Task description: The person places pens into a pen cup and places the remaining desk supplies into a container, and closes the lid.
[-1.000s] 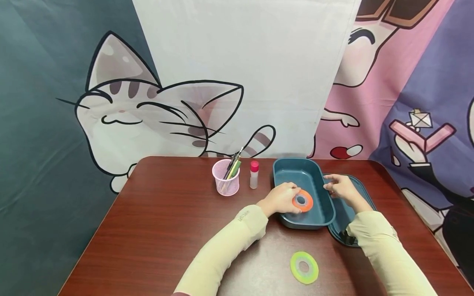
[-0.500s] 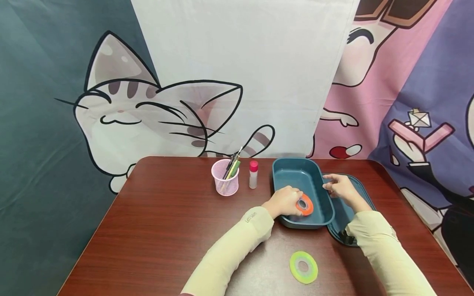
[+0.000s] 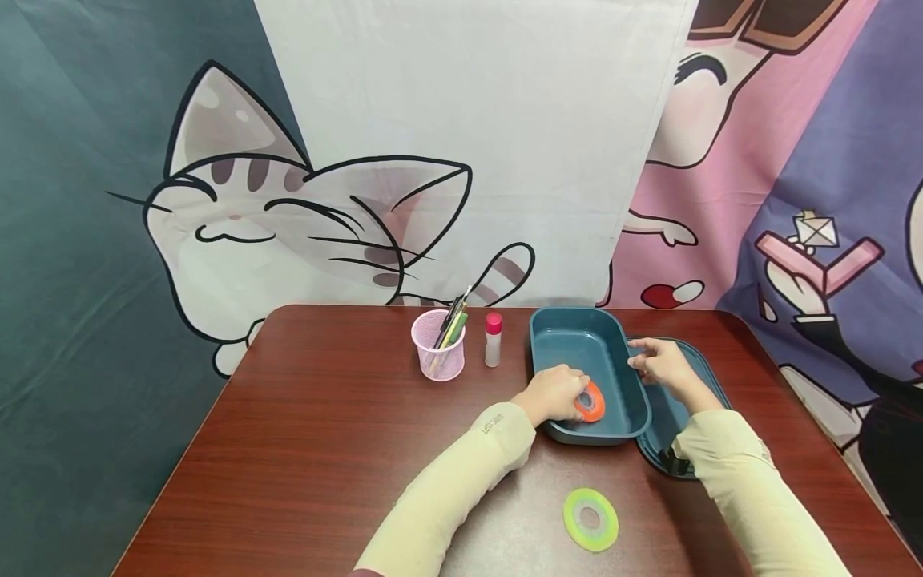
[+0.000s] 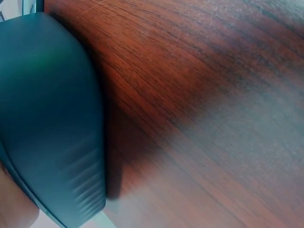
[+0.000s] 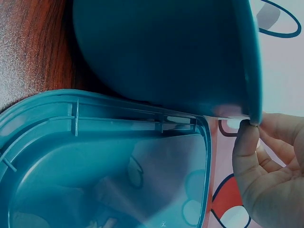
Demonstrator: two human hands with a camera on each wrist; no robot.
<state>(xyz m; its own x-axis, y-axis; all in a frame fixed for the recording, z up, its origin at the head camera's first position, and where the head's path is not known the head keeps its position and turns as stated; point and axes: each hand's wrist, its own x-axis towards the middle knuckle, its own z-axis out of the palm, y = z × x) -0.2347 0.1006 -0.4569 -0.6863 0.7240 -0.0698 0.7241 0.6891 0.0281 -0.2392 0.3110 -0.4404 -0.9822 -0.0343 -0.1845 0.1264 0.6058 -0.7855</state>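
Inside the deep blue box, my left hand holds an orange tape roll by its left side, low in the box's near half. The roll stands tilted; its left side is hidden behind the fingers. At the box's right rim, my right hand pinches the edge between thumb and finger, as the right wrist view shows with the hand. In the left wrist view, the box's outer wall hides most of that hand. A yellow-green tape roll lies flat on the table in front of the box.
A blue lid lies under and right of the box, with a dark object near its front. Left of the box stand a glue stick with a red cap and a pink mesh cup of pens. A printed cloth hangs behind the table.
My left hand has moved slightly right and down with the orange tape roll, which now stands lower and more tilted in the box. The right hand has stayed at the rim.
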